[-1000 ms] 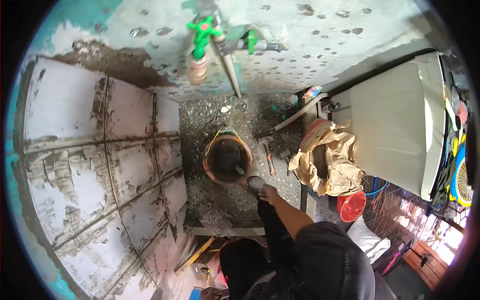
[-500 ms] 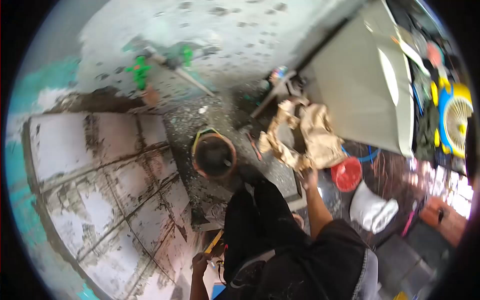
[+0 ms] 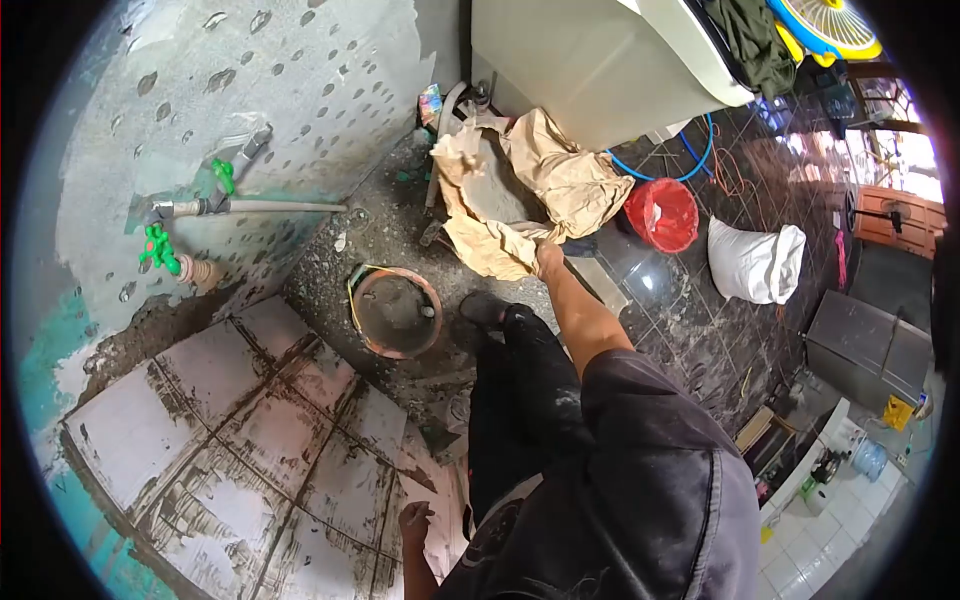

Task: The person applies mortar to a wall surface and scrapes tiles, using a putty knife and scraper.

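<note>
A torn brown paper bag of grey powder, which looks like cement, stands open at the upper middle. My right hand is closed on the bag's near edge, with my arm stretched forward. Low in the view, my left hand hangs over the tiled surface, its fingers loosely bent and apart, with nothing visible in them. A round bucket with a yellow handle and grey contents sits left of my foot.
Green taps and a pipe stick out from the rough wall. A red bucket and a white sack stand on the dark tiled floor at right. Behind the bag is a large pale cabinet-like box. Blue hose lies near it.
My view has swung to the right and my body has turned. The right hand stays on the paper bag's edge. The yellow tool beside my left hand has gone from sight.
</note>
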Demonstrator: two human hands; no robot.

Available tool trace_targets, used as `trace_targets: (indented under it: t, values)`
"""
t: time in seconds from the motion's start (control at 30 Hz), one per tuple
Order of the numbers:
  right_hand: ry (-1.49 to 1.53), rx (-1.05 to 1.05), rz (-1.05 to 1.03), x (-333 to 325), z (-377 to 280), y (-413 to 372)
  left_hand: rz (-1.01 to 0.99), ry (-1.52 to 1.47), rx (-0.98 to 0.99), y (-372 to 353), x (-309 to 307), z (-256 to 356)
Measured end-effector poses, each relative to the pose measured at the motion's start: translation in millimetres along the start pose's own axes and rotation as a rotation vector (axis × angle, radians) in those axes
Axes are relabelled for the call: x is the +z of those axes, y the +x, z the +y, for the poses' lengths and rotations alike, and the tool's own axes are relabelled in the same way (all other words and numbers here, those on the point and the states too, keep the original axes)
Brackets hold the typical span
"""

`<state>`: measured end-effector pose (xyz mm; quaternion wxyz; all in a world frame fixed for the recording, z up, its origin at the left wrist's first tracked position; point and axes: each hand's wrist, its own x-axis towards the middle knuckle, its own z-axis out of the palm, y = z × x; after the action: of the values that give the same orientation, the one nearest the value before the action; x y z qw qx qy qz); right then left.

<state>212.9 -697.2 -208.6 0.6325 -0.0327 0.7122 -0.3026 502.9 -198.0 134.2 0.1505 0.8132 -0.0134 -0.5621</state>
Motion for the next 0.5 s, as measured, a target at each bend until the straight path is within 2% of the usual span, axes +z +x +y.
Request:
trace_targets:
  t: [0.03, 0.07, 0.13, 0.17, 0.2, 0.23, 0.27, 0.3, 0.33, 0.37, 0.4, 0.43, 0.47, 0.5]
  values:
    - [-0.024, 0.004, 0.009, -0.5, -5.3, -5.4, -0.019, 0.035, -0.005, 8.2, -6.3, -10.0]
    - [-0.024, -0.180, 0.086, -3.3, -17.2, -18.3, -0.040, 0.065, -0.013, 20.3, -8.9, -19.5]
    - [-0.031, -0.542, 0.229, -8.2, -35.5, -39.2, -0.037, 0.260, 0.199, 56.0, -6.1, -22.0]
    - [-0.172, -0.628, 0.374, -21.4, -48.0, -31.7, -0.058, 0.396, 0.272, 51.3, 7.0, 42.3]
    - [-0.314, -0.712, 0.514, -35.9, -66.7, -26.0, -0.103, 0.177, 0.306, 79.3, 16.8, 52.9]
    - [-0.409, -0.693, 0.636, -46.0, -81.9, -19.9, -0.037, 0.325, 0.482, 110.2, 30.9, 68.4]
    - [-0.506, -0.673, 0.760, -50.4, -105.8, -28.6, 0.004, 0.403, 0.524, 124.8, 52.1, 113.7]
    - [-0.216, -0.686, 0.511, -53.1, -123.4, -30.6, -0.114, 0.068, 0.490, 148.0, 74.8, 152.7]
    - [0.069, -0.678, 0.262, -56.4, -137.9, -26.9, -0.224, -0.013, 0.749, 164.5, 99.0, 210.4]
    - [0.095, -0.538, 0.271, -58.3, -152.4, -15.6, -0.278, -0.158, 0.796, 165.5, 124.5, 264.3]
    - [0.118, -0.399, 0.286, -60.8, -165.9, -3.7, -0.127, 0.021, 0.899, 176.5, 146.5, 308.8]
    - [0.075, -0.474, -0.050, -67.4, -173.5, 3.8, -0.080, -0.016, 0.930, 191.5, 171.3, 343.6]
    - [0.148, -0.476, -0.295, -46.1, -182.5, -25.3, -0.031, -0.051, 0.962, 206.5, 196.1, 378.3]
    - [-0.003, -0.405, -0.308, -46.0, -184.6, -14.8, 0.018, -0.084, 0.994, 220.9, 220.8, 413.7]
